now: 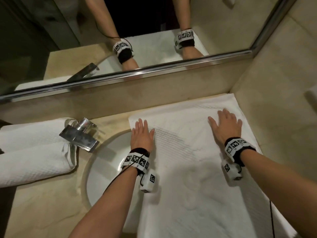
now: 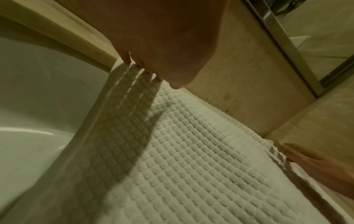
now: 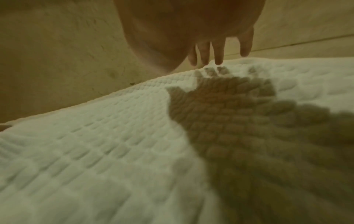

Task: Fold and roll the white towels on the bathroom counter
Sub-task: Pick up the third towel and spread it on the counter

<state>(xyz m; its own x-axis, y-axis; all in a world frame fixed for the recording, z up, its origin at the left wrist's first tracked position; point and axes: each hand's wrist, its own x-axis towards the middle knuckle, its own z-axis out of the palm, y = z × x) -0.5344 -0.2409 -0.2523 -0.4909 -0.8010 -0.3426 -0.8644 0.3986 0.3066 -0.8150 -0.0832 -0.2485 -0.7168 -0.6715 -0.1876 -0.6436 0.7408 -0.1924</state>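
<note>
Now your left hand (image 1: 141,134) and right hand (image 1: 225,125), fingers straight and flat, press the white waffle-weave towel (image 1: 188,169) spread at the beige stone table's (image 1: 42,203) far right corner.

walled in behind and right by backsplash (image 1: 109,103) and side wall (image 1: 274,117); faucet (image 1: 79,136) and rolled towels (image 1: 32,152) blocking left.

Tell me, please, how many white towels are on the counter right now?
3: one spread towel flat right of the sink, and two rolled towels left of the faucet. Others may lie out of view.
</note>
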